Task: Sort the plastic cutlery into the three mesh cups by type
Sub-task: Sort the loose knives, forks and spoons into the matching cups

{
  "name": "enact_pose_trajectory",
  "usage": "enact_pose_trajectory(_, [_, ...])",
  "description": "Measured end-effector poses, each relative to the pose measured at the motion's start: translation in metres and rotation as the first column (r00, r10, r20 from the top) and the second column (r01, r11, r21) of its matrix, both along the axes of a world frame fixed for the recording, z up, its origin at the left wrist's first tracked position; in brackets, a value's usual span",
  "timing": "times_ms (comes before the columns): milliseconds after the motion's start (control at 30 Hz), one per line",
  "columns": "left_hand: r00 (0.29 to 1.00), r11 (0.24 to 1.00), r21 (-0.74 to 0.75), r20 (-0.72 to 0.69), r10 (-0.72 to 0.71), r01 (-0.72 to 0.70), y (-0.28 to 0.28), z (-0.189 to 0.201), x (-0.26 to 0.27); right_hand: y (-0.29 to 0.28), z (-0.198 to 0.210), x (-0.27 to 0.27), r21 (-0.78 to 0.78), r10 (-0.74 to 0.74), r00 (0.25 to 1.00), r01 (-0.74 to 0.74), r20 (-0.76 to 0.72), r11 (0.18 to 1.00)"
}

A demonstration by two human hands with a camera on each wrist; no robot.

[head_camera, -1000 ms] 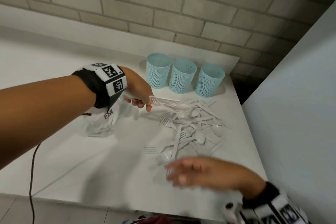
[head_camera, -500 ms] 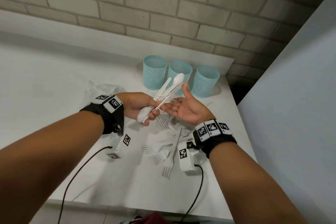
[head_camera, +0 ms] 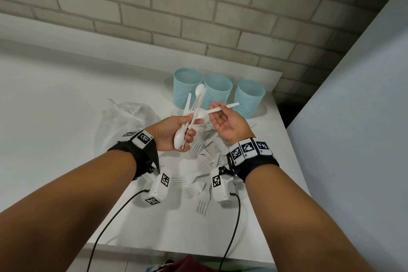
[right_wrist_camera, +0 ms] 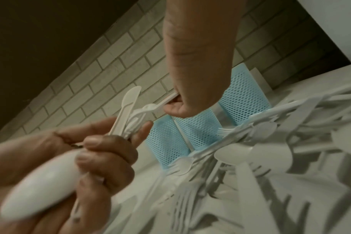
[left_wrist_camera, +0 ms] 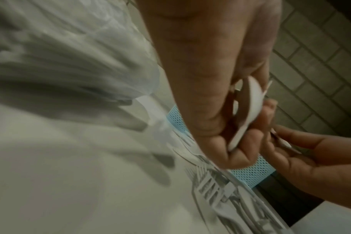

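The head view is evenly lit and sharp, with soft shadows on the white table (head_camera: 66, 117) and wide-angle bending at the edges. Both wrist views are dimmer and greyer, heavily motion-blurred, most of all over the plastic bag (left_wrist_camera: 60, 55) and the loose cutlery (right_wrist_camera: 270, 174).

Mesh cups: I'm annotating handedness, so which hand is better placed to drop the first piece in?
Probably the right hand: it pinches one single utensil pulled from the bundle the left hand grips, and it is nearer the mesh cups.
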State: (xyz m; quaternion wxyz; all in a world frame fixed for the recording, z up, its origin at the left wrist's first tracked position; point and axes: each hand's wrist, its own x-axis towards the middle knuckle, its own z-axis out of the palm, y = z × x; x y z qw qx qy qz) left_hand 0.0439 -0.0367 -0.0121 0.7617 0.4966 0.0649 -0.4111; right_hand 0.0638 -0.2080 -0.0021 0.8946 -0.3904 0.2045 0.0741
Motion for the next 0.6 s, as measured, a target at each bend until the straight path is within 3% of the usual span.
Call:
enact_pose_trajectory(200, [0.976, 0.981, 0.018, 0.106, 0.192, -0.195, -0.010, 0.000, 0.003, -0.004, -0.009, -0.002, -0.134, -0.088, 0.996, 0.083, -0.027, 0.987])
enact_pose_trajectory(300, [0.965, 0.972, 0.032, 0.134, 0.226, -0.232, -0.018, 0.003, 0.004, -0.003, -0.012, 0.001, -0.176, -0.250, 0.968, 0.247, 0.003, 0.953])
enact_pose_trajectory(400, [0.946, 0.961, 0.100, 0.227, 0.232, -0.259, -0.027, 0.008, 0.005, -0.001, -0.008, 0.002, -0.365, -0.153, 0.986, 0.168, 0.070, 0.916])
enact_pose_trajectory(433, [0.939, 0.956, 0.114, 0.252, 0.235, -0.270, -0.028, 0.009, 0.006, 0.001, -0.005, 0.001, -0.511, -0.068, 0.995, 0.094, 0.069, 0.854])
enact_pose_trajectory(467, [0.933, 0.953, 0.119, 0.267, 0.240, -0.279, -0.030, 0.011, 0.007, 0.003, -0.003, 0.002, -0.679, 0.013, 0.998, 0.028, 0.055, 0.733])
enact_pose_trajectory(533, [0.927, 0.949, 0.121, 0.281, 0.249, -0.292, -0.033, 0.015, 0.011, 0.004, -0.003, 0.004, -0.925, 0.173, 0.984, -0.019, 0.051, 0.378])
enact_pose_trajectory(600, [0.923, 0.947, 0.126, 0.291, 0.251, -0.297, -0.035, 0.019, 0.014, 0.005, -0.005, 0.005, -0.996, 0.340, 0.940, -0.004, 0.025, 0.085])
